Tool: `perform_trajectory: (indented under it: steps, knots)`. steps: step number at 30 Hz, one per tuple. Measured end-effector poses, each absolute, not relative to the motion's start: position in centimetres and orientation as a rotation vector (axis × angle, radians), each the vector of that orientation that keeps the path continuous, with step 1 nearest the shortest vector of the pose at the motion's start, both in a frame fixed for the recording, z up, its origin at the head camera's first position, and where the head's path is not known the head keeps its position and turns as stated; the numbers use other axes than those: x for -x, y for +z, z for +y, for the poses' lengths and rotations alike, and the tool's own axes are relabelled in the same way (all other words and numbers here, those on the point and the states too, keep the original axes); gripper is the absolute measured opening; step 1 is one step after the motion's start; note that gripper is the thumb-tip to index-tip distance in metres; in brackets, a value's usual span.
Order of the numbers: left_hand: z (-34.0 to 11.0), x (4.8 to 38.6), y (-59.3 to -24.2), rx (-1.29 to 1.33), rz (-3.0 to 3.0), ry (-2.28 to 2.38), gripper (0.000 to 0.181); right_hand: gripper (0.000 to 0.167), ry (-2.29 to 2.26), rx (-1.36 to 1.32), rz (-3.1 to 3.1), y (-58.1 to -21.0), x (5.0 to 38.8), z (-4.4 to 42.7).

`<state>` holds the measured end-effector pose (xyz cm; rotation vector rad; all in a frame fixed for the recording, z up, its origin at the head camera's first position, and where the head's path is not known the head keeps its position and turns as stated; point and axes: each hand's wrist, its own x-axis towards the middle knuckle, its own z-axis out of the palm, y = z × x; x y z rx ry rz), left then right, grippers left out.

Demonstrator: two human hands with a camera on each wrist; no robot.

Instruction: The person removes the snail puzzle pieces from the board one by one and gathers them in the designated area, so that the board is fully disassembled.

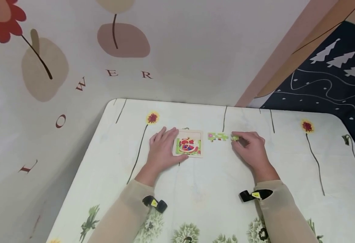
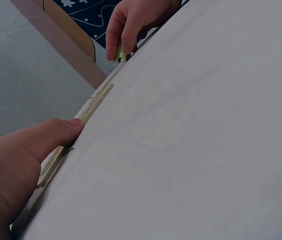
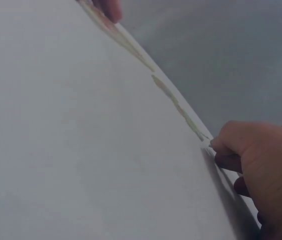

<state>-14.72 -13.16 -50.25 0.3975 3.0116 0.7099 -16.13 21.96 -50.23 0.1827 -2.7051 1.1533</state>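
Right hand (image 1: 251,148) pinches one puzzle piece (image 1: 234,138); left hand (image 1: 163,148) holds one frame (image 1: 193,135).

Probably a home: a flowered cloth (image 1: 207,182) lies under the hands (image 1: 163,148) (image 1: 253,150), a flower print (image 1: 180,44) rises beyond them, and a dark tree print (image 1: 314,77) farther right.

two hands (image 1: 163,148), one puzzle tray (image 1: 202,145), one puzzle strip (image 1: 218,136), one pinched piece (image 1: 234,138), two wrist devices (image 1: 154,203), five wall letters (image 1: 112,73) and one surface (image 1: 213,182) are visible.
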Motion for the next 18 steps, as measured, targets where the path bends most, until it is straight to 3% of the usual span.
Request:
perform_trajectory:
  steps: [18]
  knots:
    - [-13.06,14.76,-50.41,-0.389,3.003,0.7,0.102,0.03,1.131,-0.222,-2.697,-50.47,15.9,21.67]
